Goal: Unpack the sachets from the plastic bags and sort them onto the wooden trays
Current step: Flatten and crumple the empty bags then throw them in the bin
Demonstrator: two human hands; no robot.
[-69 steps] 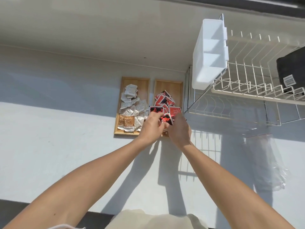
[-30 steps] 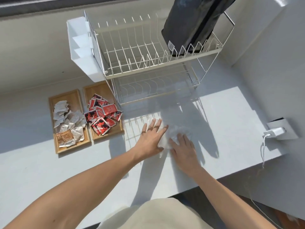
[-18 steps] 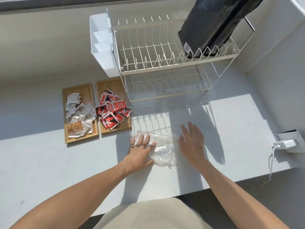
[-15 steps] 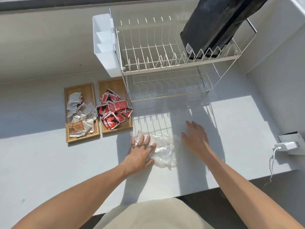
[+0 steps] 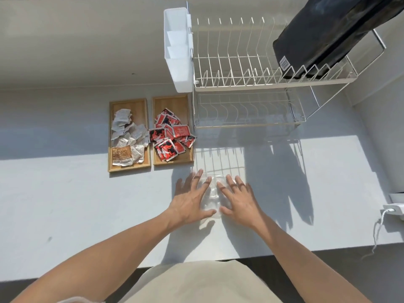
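Observation:
A crumpled clear plastic bag [image 5: 213,196] lies flat on the white counter. My left hand [image 5: 190,200] and my right hand [image 5: 237,199] press down on it side by side, palms down and fingers spread. Neither hand grips anything. Up and to the left stand two wooden trays. The left tray [image 5: 142,103] carries several white and silver sachets [image 5: 129,132] and a brown one [image 5: 121,154]. On the right tray [image 5: 172,101] sits a pile of red sachets [image 5: 170,138], some hanging over its edges.
A two-tier white wire dish rack [image 5: 251,84] stands behind the bag, with a white plastic caddy [image 5: 178,51] on its left end and a black pouch [image 5: 323,33] on top. A charger and cable [image 5: 391,209] lie at the right; the counter's front edge [image 5: 284,252] is close.
Both hands left the red sachet tray and moved to the plastic bag. The right hand, beside the bag half a second ago, now rests on it next to the left.

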